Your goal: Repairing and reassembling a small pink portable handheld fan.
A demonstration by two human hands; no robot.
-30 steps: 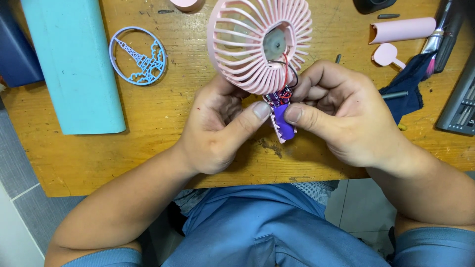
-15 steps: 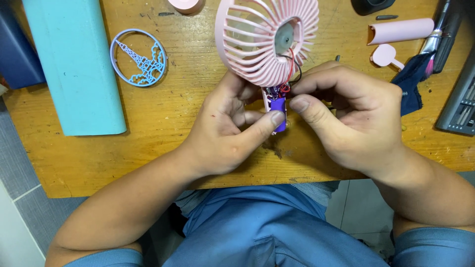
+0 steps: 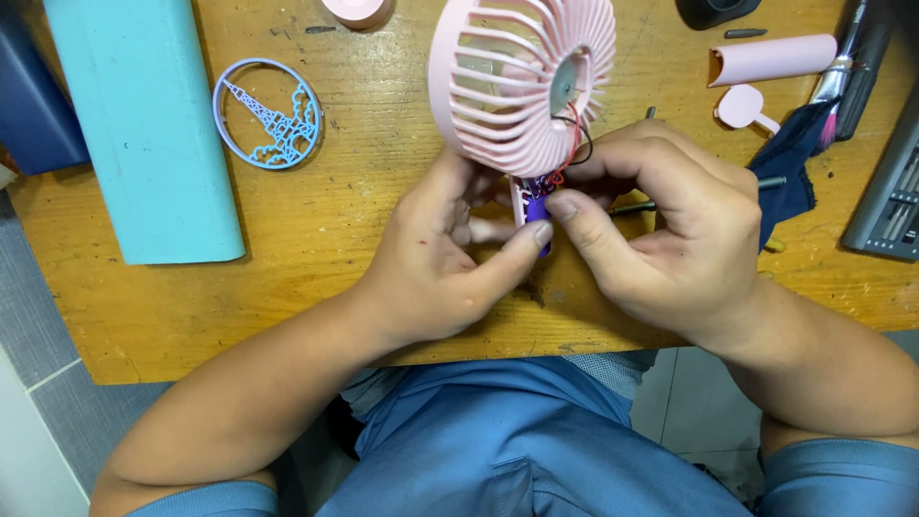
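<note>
A pink fan [image 3: 517,81] with its handle shell removed is held over the far middle of a wooden table [image 3: 325,278]. Its round grille of curved ribs is turned toward the camera, with a grey hub set right of centre. Red and black wires [image 3: 572,144] are seen running from the hub down to a small purple part [image 3: 537,213] at the base of the head, where a short pink stub is exposed.

The left hand [image 3: 445,258] is closed around the stub from the left, its thumb pressed on the purple part. The right hand [image 3: 670,230] is closed in from the right, its thumb tip set against the same part, so that the part is pinched between both thumbs. The remaining fingers of both hands are curled under the fan.

A pink half-shell [image 3: 771,59] and a small pink cap [image 3: 742,105] are laid near the table's far right, beside a dark cloth [image 3: 790,177]. A turquoise box [image 3: 144,124] and a blue ring ornament [image 3: 268,113] are placed to the left.

Compared with a second ago, the fan has been raised and carried further from the body, and its grille has been tilted more upright. The hands have been moved with it, and the thumbs have been drawn closer together on the purple part.
</note>
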